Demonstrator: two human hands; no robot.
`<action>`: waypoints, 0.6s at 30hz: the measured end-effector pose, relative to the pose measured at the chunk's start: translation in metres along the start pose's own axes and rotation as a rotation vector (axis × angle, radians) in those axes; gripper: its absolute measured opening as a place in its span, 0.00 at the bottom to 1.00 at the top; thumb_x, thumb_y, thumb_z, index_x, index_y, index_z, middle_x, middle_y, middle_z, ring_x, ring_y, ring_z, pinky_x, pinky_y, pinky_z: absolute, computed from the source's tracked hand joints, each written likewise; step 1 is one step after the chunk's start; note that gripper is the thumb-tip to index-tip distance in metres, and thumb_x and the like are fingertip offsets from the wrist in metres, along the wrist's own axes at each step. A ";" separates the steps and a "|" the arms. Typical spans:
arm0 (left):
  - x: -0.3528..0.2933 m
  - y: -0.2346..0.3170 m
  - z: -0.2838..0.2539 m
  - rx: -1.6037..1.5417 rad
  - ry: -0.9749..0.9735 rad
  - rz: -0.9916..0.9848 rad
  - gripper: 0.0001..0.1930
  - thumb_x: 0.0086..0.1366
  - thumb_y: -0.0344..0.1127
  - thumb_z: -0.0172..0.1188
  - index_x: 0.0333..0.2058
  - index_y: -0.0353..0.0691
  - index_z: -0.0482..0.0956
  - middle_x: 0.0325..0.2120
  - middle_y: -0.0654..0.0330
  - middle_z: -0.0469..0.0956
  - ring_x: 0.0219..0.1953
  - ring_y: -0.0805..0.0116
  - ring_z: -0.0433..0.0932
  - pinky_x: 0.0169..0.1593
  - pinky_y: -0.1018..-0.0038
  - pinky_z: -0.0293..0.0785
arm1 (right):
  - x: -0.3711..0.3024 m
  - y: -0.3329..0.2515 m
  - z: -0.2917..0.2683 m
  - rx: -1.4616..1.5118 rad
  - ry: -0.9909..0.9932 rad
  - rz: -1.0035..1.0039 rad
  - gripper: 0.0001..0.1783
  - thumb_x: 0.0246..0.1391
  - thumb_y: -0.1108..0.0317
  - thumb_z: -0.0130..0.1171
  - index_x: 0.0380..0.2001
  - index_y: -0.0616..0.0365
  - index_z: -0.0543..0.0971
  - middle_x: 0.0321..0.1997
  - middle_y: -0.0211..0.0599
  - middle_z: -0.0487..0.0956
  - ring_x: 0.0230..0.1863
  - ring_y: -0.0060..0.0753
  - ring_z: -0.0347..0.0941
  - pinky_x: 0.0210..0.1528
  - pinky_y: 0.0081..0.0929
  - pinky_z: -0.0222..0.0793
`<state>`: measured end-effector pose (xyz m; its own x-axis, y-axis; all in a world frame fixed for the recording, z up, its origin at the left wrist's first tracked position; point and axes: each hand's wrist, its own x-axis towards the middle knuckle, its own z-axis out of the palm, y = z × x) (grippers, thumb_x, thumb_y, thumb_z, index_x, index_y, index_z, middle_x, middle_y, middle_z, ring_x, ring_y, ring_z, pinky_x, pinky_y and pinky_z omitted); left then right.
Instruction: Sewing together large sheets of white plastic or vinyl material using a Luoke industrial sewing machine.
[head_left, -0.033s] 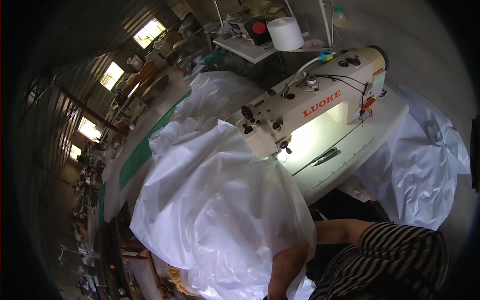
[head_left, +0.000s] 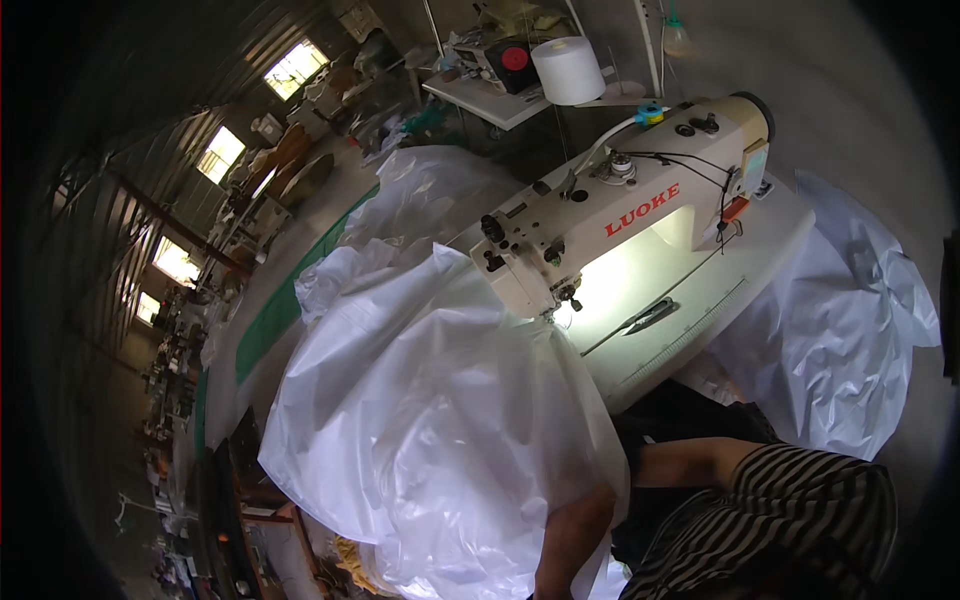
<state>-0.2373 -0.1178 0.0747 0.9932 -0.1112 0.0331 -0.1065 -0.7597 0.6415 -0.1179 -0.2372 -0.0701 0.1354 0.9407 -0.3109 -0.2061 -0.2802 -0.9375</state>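
Observation:
A large, shiny, translucent white plastic sheet (head_left: 440, 420) spreads in loose folds across the front of the sewing machine (head_left: 630, 200), its edge reaching the lit needle area. My left forearm (head_left: 572, 545) rises from the lower edge and passes behind the sheet. From the striped sleeve, my right forearm (head_left: 685, 463) reaches left to the same sheet. Both hands are hidden by the plastic, so their fingers and grip do not show. Thread snips (head_left: 650, 316) lie on the machine bed, to the right of the needle.
More white sheeting (head_left: 825, 320) hangs off the table's right side. A white thread cone (head_left: 568, 70) stands behind the machine. Another plastic heap (head_left: 430, 190) lies beyond it, near a green strip (head_left: 275, 320). A wooden stool (head_left: 275, 515) stands at lower left.
Folds in the plastic sheet have shifted slightly. Both forearms stay almost where they were, and the snips have not moved on the bed.

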 end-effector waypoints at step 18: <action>0.160 -0.069 0.026 0.581 0.251 0.054 0.31 0.61 0.48 0.61 0.61 0.40 0.68 0.65 0.57 0.65 0.67 0.56 0.61 0.64 0.45 0.57 | -0.027 -0.172 -0.199 -0.964 1.004 -0.568 0.15 0.59 0.56 0.59 0.27 0.56 0.78 0.21 0.37 0.77 0.26 0.42 0.76 0.30 0.36 0.68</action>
<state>-0.0724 -0.0995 0.0159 0.9588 -0.0588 0.2779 -0.0940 -0.9889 0.1152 0.1070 -0.2527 0.0685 0.6478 0.5576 0.5190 0.7454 -0.3234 -0.5829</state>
